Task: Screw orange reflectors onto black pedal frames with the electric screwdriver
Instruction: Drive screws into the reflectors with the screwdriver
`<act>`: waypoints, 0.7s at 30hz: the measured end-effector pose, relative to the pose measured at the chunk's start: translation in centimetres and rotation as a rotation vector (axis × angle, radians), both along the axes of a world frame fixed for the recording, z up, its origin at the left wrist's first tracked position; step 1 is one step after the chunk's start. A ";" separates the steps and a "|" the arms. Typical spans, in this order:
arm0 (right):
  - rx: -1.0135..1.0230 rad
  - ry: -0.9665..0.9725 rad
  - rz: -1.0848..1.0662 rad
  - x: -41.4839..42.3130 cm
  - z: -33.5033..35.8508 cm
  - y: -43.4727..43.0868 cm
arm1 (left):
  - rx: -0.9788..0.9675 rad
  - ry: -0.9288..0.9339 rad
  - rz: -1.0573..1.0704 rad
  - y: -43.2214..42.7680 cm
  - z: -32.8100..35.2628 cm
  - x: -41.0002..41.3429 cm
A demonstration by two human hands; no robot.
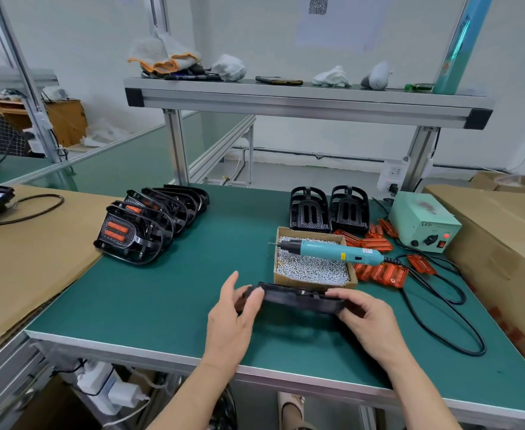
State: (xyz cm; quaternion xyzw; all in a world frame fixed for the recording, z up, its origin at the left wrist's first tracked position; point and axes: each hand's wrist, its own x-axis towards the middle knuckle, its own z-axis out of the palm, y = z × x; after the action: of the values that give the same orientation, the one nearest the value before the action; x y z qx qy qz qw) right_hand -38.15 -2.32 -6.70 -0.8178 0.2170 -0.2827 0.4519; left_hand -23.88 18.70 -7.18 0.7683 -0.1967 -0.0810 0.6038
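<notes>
A black pedal frame (298,301) is held edge-on just above the near part of a green table (161,305), gripped at its ends by the person's left hand (233,318) and right hand (369,321), with a box of screws (312,265) just behind it, a teal electric screwdriver (332,251) lying across that box, and loose orange reflectors (382,273) to the right.

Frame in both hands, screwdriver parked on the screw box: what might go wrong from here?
The electric screwdriver lies balanced across the open screw box; grabbing it carelessly may tip screws out. Its cable loops among the loose orange reflectors, so pulling the tool could drag some off the table. The pedal frame is held only at its ends by the left hand and right hand; it could slip.
</notes>
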 end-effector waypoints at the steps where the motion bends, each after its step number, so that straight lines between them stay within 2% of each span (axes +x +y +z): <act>1: 0.014 -0.001 -0.005 0.2 0.0 0.2 | -0.016 0.019 0.021 0.0 0.1 0.0; 8: 0.271 -0.036 -0.043 3.4 -0.3 2.8 | 0.022 -0.018 0.079 -0.2 0.4 -0.2; 13: 0.500 -0.081 0.010 6.5 -0.1 5.4 | -0.047 0.001 0.244 -0.4 0.8 0.3; 21: 0.396 -0.085 -0.003 7.6 -0.5 6.4 | -0.128 0.285 0.304 -1.2 1.1 1.8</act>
State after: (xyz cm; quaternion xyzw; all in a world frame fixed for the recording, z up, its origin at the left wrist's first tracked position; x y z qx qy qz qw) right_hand -30.54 4.09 -7.20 -0.7001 0.2503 -0.2691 0.6122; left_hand -22.05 17.52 -6.05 0.7301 0.0039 -0.0841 0.6781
